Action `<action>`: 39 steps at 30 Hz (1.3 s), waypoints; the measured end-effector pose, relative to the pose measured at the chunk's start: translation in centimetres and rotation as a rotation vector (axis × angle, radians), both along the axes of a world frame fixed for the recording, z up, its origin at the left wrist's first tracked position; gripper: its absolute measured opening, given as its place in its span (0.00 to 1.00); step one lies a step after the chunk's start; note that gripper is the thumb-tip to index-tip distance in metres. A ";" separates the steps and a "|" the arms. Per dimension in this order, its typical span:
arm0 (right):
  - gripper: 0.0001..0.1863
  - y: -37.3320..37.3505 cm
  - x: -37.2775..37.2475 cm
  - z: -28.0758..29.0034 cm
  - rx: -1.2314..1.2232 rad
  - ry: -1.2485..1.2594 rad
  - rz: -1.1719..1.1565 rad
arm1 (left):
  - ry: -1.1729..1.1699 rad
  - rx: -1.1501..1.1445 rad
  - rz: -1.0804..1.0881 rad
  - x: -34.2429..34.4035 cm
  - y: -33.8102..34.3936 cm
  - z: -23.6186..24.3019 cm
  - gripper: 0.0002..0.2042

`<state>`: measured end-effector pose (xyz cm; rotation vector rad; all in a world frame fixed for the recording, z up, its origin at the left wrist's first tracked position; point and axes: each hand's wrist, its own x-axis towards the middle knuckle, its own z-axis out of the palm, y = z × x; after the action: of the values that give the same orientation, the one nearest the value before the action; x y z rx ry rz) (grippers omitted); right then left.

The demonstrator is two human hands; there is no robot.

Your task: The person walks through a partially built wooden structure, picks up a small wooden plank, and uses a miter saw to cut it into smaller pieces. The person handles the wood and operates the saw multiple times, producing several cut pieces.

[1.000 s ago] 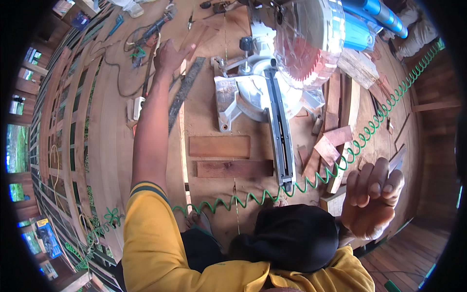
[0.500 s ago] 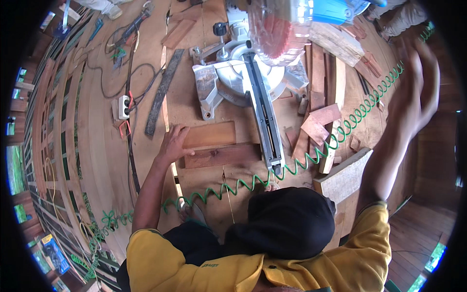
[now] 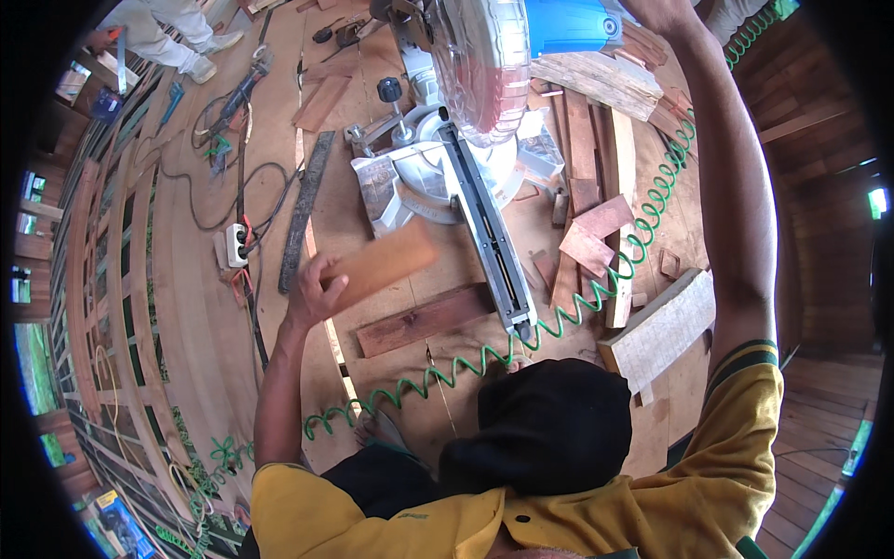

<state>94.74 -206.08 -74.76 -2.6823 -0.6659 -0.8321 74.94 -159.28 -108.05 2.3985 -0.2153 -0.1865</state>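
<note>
My left hand (image 3: pixel 318 293) grips the left end of a reddish-brown wooden board (image 3: pixel 389 264), thumb on top. The board is tilted, its right end toward the base of a miter saw (image 3: pixel 410 200). A darker wooden board (image 3: pixel 424 320) lies on the floor nearer to me, beside the saw's slotted arm (image 3: pixel 494 238). The saw has a blue motor housing (image 3: pixel 570 26) and a clear guard (image 3: pixel 480 74) over a reddish blade. My right arm stretches far forward; the right hand (image 3: pixel 659 13) is at the top edge beside the housing, its fingers out of sight.
A coiled green hose (image 3: pixel 466 363) crosses in front of me and rises on the right. Wood offcuts (image 3: pixel 596 233) and a pale plank (image 3: pixel 661 326) lie right of the saw. At left are a socket strip (image 3: pixel 235 246), cables and a dark strip (image 3: pixel 307 210). A person's legs (image 3: pixel 177 28) show far left.
My left hand has lifted and turned the board, which lay flat beside the darker one. My right arm has reached farther forward and left, toward the saw's housing. The view has shifted slightly.
</note>
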 end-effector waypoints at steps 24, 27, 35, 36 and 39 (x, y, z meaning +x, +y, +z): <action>0.59 0.0 -12.5 -9.7 -0.174 0.368 -0.050 | -0.525 0.142 -0.015 14.1 -11.5 -6.8 0.26; 0.58 0.6 -14.5 -9.4 -0.190 0.452 -0.151 | -0.528 0.113 -0.013 14.1 -11.4 -6.9 0.25; 0.47 -0.5 -21.3 -10.9 -0.197 0.421 -0.185 | -0.659 0.057 0.003 14.1 -11.5 -7.7 0.23; 0.45 -1.3 -22.0 -11.8 -0.184 0.371 -0.163 | -0.657 0.053 0.006 13.9 -11.3 -7.9 0.23; 0.38 -1.5 -23.3 -12.4 -0.089 0.374 -0.146 | -0.625 0.057 0.001 14.3 -11.4 -8.3 0.24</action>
<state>71.48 -207.58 -87.15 -2.8810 -0.4304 -0.3171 89.22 -170.67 -116.36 2.4463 -0.4965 0.5735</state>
